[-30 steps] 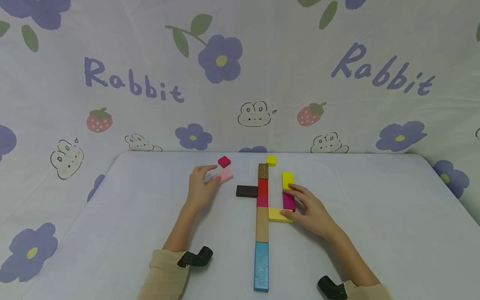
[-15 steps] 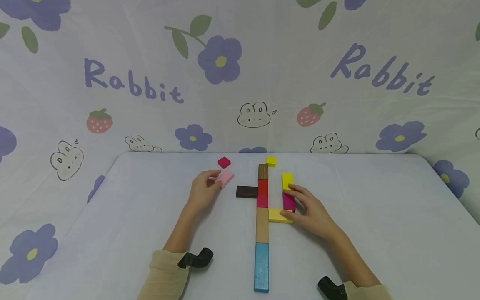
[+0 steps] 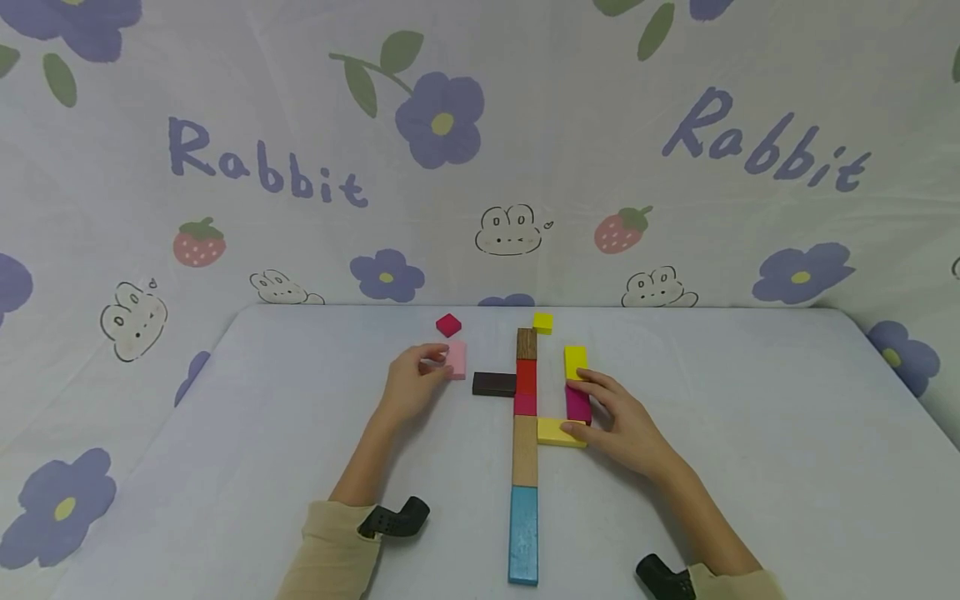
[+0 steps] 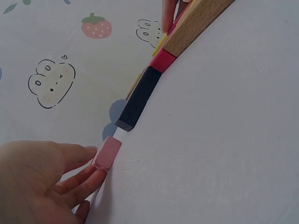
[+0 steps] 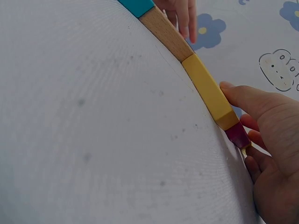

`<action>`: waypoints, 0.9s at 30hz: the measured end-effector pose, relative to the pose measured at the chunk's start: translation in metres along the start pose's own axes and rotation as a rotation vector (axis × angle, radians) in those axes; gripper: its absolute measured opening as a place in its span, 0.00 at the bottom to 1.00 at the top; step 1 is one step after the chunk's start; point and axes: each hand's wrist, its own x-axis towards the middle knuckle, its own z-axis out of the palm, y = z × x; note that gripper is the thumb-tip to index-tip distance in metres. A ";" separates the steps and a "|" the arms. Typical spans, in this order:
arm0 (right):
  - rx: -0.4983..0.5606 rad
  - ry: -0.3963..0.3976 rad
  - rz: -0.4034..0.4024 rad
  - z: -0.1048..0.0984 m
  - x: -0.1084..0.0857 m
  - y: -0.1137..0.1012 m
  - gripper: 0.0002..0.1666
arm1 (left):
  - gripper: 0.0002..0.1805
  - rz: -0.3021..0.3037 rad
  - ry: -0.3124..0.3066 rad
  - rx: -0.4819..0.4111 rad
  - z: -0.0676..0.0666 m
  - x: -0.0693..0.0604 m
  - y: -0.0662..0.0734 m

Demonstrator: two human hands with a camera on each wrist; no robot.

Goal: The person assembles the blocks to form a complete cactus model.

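Note:
My left hand (image 3: 412,379) pinches a pink block (image 3: 456,360) between thumb and fingers on the left of the table. The block stands apart from a black block (image 3: 493,384) that juts left from a row. In the left wrist view, the thumb and fingers are at the near end of the pink block (image 4: 108,153). My right hand (image 3: 626,427) rests its thumb on a flat yellow block (image 3: 557,432). Its other fingertips touch near where a magenta block (image 3: 577,403) meets an upper yellow block (image 3: 575,360). In the right wrist view, the palm partly hides those fingers.
The upright row runs through brown (image 3: 527,343), red (image 3: 526,375), crimson (image 3: 525,404), tan (image 3: 525,450) and blue (image 3: 523,533) blocks. A small yellow block (image 3: 542,323) touches its top right. A red diamond-shaped block (image 3: 448,325) lies beyond the pink one.
My left hand has closed onto the pink block and turned it from slanted to nearly upright as seen from the head. The right hand and the other blocks have stayed put.

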 end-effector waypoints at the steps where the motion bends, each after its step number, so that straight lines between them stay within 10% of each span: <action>1: -0.001 0.001 0.000 0.000 0.000 0.000 0.37 | 0.20 -0.004 0.000 -0.001 0.001 0.000 0.000; 27: -0.006 0.005 -0.012 0.001 0.000 0.000 0.37 | 0.28 -0.040 -0.104 0.027 -0.002 0.011 -0.008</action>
